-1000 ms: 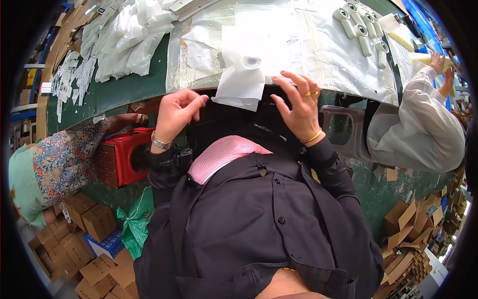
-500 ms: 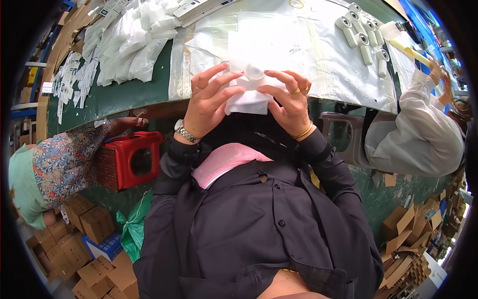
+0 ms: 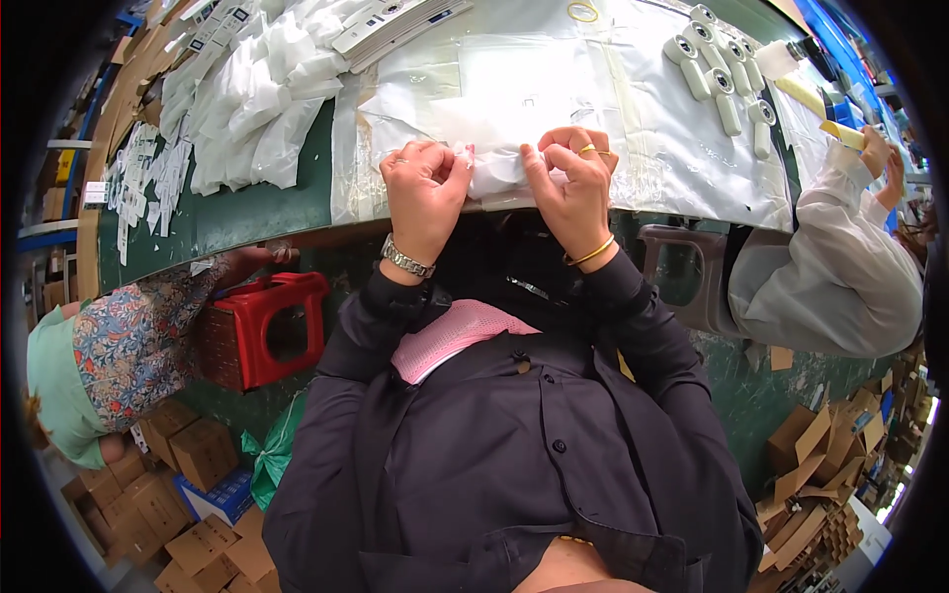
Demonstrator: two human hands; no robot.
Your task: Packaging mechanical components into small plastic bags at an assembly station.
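A soft white pouch [image 3: 499, 176] lies along the near edge of the table in front of me. My left hand [image 3: 425, 193] pinches its left corner between thumb and fingertips. With thumb and curled fingers, my right hand [image 3: 575, 188] grips the other side. The pouch's middle bulges a little, but I cannot make out what is inside. Beyond it, a pale sheet [image 3: 514, 84] covers the tabletop and is washed out by glare. Several white handheld devices with round heads [image 3: 727, 114] lie in a cluster to the right.
White pouches [image 3: 252, 124] form a heap at left, beside paper slips [image 3: 163, 173] and flat printed cartons [image 3: 395, 28]. A yellow ring [image 3: 583, 12] lies at the far side. A co-worker's white sleeve [image 3: 825, 262] is at right. Red [image 3: 259, 331] and grey stools [image 3: 680, 267] flank me.
My hands have moved lower onto the table edge and closed into pinches at the pouch's sides. The round white piece seen between my fingers is now out of sight.
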